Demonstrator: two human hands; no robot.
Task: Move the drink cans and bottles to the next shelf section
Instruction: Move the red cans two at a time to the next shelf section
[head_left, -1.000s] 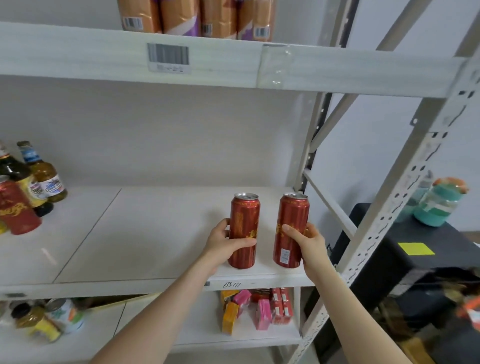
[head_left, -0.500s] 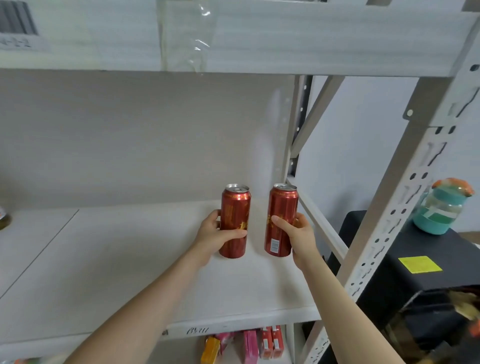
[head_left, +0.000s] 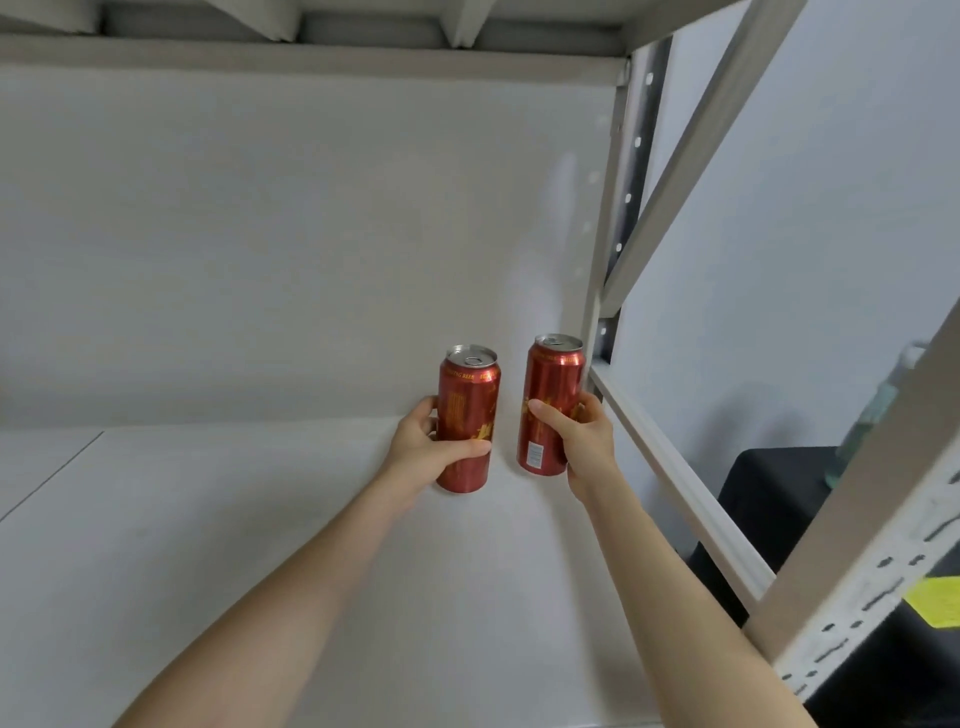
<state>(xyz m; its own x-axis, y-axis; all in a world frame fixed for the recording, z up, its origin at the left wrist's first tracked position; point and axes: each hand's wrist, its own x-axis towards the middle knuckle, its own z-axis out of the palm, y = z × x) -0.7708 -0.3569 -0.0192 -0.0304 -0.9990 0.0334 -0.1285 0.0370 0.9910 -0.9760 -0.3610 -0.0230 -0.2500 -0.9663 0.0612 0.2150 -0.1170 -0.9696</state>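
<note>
Two tall red drink cans with gold print stand upright near the back right of the white shelf board (head_left: 260, 545). My left hand (head_left: 426, 452) grips the left can (head_left: 469, 400) around its lower half. My right hand (head_left: 582, 441) grips the right can (head_left: 553, 384), which sits close to the shelf's right rear post. The two cans are a small gap apart. Whether their bases touch the board or hover just above it is unclear.
The grey back wall (head_left: 291, 234) is right behind the cans. A metal upright (head_left: 608, 218), a diagonal brace (head_left: 691, 156) and a side rail (head_left: 680, 478) bound the shelf on the right. Beyond them is a black surface (head_left: 779, 483) with a yellow note (head_left: 935, 597).
Both hands have carried the cans deeper into the shelf toward the back right corner. The view has closed in; the bottles at far left and the lower shelf are out of sight.
</note>
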